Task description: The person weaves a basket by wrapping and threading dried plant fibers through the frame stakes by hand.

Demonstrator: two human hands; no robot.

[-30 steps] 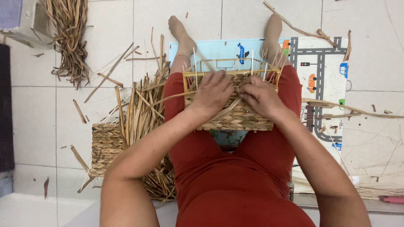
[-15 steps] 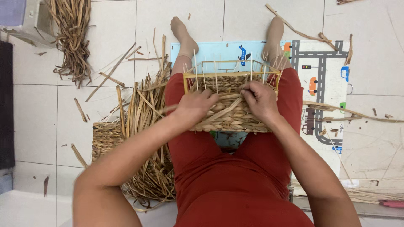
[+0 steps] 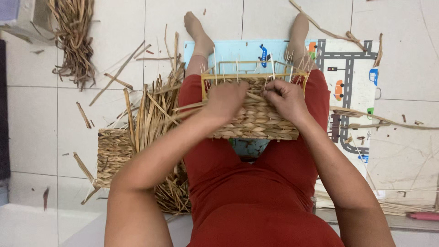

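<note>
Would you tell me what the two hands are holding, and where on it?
Both hands grip the woven straw basket near its upper woven edge: left hand at the left, right hand at the right, pinching a straw strand.

I count hands: 2, left hand (image 3: 225, 100) and right hand (image 3: 286, 98) | half-woven basket on wire frame (image 3: 254, 120): 1, centre | finished woven basket (image 3: 112, 153): 1, lower left | play mat (image 3: 352, 68): 1, upper right | bare feet: 2, top | dried straw heaps: 2, upper left (image 3: 73, 39) and left of centre (image 3: 153, 114)
</note>
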